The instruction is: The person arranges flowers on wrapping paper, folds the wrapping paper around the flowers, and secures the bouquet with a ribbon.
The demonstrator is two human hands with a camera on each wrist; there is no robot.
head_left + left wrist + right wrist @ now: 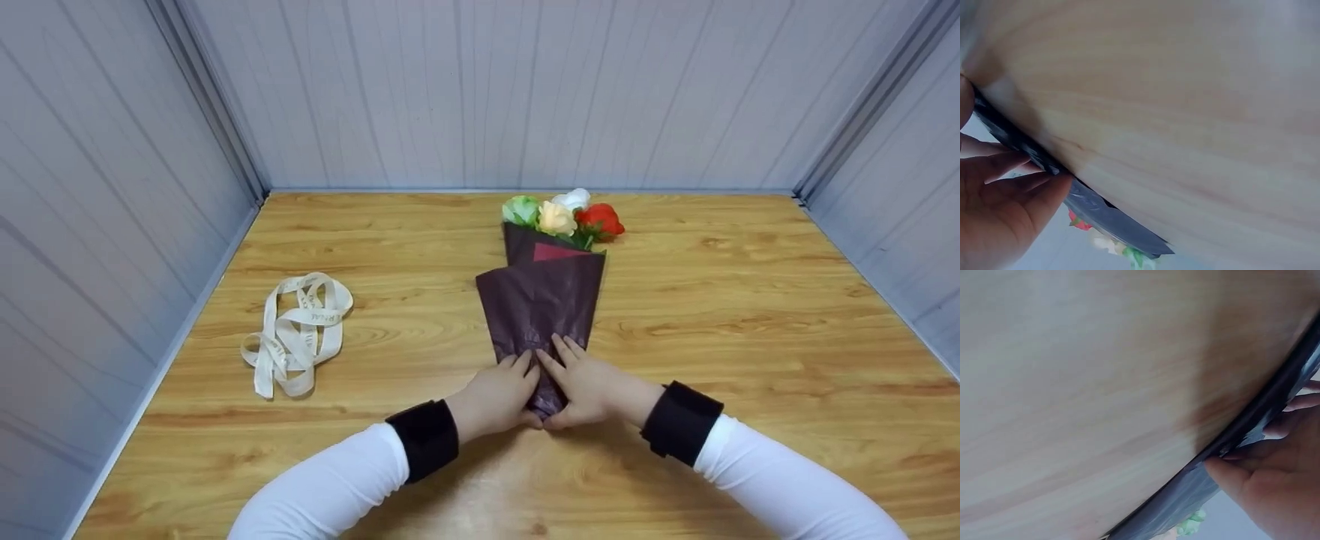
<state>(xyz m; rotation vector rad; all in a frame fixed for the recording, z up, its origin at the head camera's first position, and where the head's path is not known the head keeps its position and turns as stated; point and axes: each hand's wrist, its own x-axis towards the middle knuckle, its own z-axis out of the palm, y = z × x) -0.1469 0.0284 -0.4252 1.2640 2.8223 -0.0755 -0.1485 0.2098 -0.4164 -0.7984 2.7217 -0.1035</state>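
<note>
A bouquet wrapped in dark purple paper (541,296) lies flat on the wooden table, its narrow end toward me. From its wide far end show a pale green flower (520,211), a cream flower (556,219), a white flower (574,198) and a red flower (601,219). My left hand (496,397) rests on the lower left of the wrap, and my right hand (592,384) presses the lower right with fingers spread. Both thumbs meet near the narrow tip. In each wrist view, fingers lie along the edge of the dark paper (1114,216).
On the left of the table (405,300) lies a loose, looped heap of cream ribbon (319,317) with printed letters. Grey-white panel walls (495,90) stand behind the table and along both sides.
</note>
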